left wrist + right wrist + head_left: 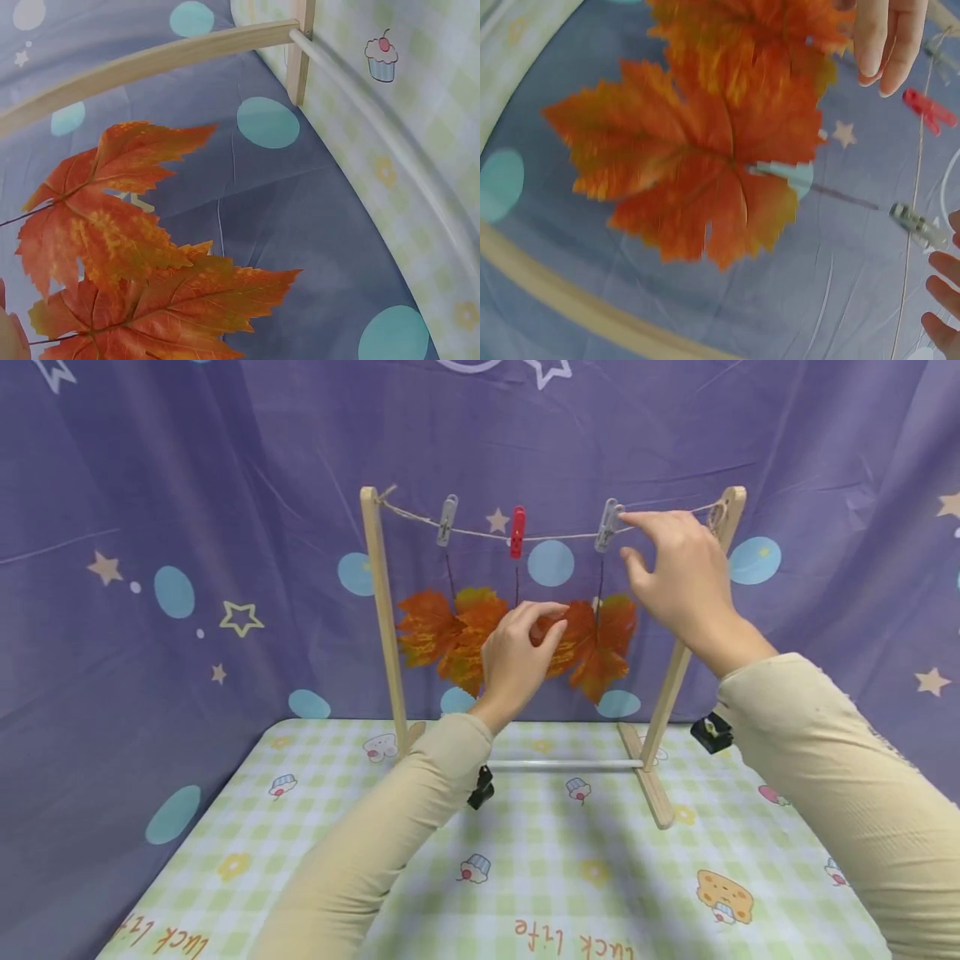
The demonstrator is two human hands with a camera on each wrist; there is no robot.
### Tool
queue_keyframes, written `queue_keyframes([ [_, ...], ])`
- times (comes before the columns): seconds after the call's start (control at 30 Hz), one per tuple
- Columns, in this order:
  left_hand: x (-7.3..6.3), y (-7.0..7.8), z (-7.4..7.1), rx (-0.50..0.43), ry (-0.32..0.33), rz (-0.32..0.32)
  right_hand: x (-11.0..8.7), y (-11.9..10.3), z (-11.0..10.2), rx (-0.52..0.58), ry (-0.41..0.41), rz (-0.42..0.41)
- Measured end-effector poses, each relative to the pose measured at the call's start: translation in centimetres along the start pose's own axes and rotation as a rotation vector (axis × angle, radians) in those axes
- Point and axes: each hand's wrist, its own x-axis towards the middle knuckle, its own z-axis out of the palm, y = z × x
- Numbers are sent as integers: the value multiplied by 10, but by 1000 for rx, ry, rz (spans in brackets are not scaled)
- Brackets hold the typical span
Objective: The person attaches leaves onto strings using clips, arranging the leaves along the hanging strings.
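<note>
A string (558, 537) runs between two wooden posts, with a grey clothespin (447, 521) at left, a red clothespin (517, 532) in the middle and another grey clothespin (608, 525) at right. Below each hangs an orange maple leaf by a dark stem: the left leaf (427, 628), the middle leaf, partly hidden, and the right leaf (697, 161). My right hand (686, 568) is beside the right grey clothespin, index fingertip right at it, thumb lower and apart. My left hand (521, 647) hovers before the middle leaf, fingers loosely bent, thumb apart, nothing held.
The wooden frame (386, 618) stands on a checked tablecloth (525, 877), with a white crossbar (566, 764) low between its feet. Behind it hangs a purple curtain (225, 693) with stars and ovals. Black wrist devices (711, 733) sit under both sleeves.
</note>
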Motion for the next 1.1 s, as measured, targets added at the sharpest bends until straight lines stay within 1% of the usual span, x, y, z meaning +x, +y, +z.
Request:
queue_keyframes([
  [0.13, -14, -4, -15, 28, 6, 82, -18, -6, 5, 53, 28, 18],
  [0.2, -23, -5, -23, 26, 5, 95, -28, -6, 7, 77, 49, 14],
  [0.27, -32, -5, -31, 0, -10, 75, -39, -6, 9, 92, 75, 7],
  [0.3, -37, -5, -36, -16, -24, 54, -45, -5, 10, 99, 90, 2],
  [0.47, -59, -1, -58, -123, -122, -86, -75, -5, 14, 125, 154, -15],
  [0.57, -70, 4, -70, -164, -154, -150, -91, -8, 15, 145, 181, -7],
  [0.67, -82, 10, -80, -197, -146, -171, -106, -13, 15, 173, 202, 8],
  [0.77, -92, 16, -87, -218, -108, -142, -121, -18, 18, 203, 207, 23],
  [0.83, -99, 20, -90, -210, -89, -115, -130, -21, 20, 222, 209, 29],
  [0.93, -109, 19, -91, -154, -64, -80, -144, -24, 25, 256, 209, 40],
  [1.03, -119, 12, -90, -96, -68, -85, -158, -23, 31, 297, 217, 54],
  [1.1, -123, 6, -90, -67, -101, -102, -166, -23, 36, 327, 228, 58],
])
